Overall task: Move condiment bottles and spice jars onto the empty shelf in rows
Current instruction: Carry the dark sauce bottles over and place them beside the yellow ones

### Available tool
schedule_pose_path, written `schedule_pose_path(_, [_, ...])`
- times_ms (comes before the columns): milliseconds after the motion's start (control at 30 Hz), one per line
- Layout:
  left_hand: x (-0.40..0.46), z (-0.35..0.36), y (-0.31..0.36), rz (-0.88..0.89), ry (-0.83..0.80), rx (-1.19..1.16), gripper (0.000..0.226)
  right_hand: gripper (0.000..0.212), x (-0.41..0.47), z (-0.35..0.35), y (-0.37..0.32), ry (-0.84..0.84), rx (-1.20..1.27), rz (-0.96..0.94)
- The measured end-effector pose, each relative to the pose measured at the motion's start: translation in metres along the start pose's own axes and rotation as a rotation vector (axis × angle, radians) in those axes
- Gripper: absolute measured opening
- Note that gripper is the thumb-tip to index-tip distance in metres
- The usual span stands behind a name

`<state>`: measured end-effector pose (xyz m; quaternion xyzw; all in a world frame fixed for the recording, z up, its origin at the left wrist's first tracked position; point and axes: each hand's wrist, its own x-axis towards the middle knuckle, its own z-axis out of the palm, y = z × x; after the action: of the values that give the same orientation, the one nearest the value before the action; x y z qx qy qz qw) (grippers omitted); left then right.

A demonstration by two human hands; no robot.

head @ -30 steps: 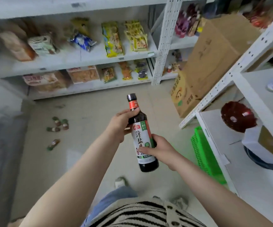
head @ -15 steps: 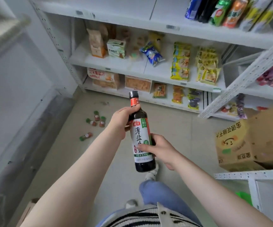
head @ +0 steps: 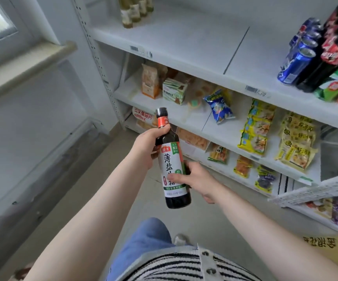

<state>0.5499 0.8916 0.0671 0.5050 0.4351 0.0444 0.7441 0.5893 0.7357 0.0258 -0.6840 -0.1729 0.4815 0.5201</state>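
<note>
One soy-sauce bottle [head: 171, 165], two hands [head: 146, 148].

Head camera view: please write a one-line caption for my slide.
Both hands, left hand and right hand, hold a dark soy sauce bottle before a mostly bare white shelf.

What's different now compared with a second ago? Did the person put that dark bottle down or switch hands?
Neither. The view swung left and up: the cardboard box and green basket are gone from sight, and a mostly bare shelf with drink cans now shows. Nothing was let go or newly taken. As before, the left hand grips the soy sauce bottle at its shoulder and the right hand holds its lower body, off the shelf.
</note>
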Motion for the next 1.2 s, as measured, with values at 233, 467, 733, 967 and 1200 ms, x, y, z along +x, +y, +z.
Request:
schedule_pose_path(233, [0.085,0.018,0.066,0.049,-0.013,-0.006,0.025,0.036,0.088,-0.041,-0.052,-0.003,-0.014,-0.037])
schedule_pose_path(467, [0.181,0.036,0.171,0.136,-0.1,-0.013,0.021,0.047,0.194,-0.085,-0.131,0.072,-0.053,-0.109])
schedule_pose_path(733, [0.262,0.05,0.301,0.278,-0.214,-0.002,0.016,0.043,0.292,-0.12,-0.241,0.164,-0.107,-0.232])
schedule_pose_path(967, [0.321,0.069,0.37,0.4,-0.21,0.017,0.019,0.044,0.37,-0.17,-0.3,0.201,-0.212,-0.299])
schedule_pose_path(1200, [0.377,0.085,0.408,0.597,-0.134,0.216,0.033,0.051,0.456,-0.207,-0.33,0.31,-0.292,-0.339])
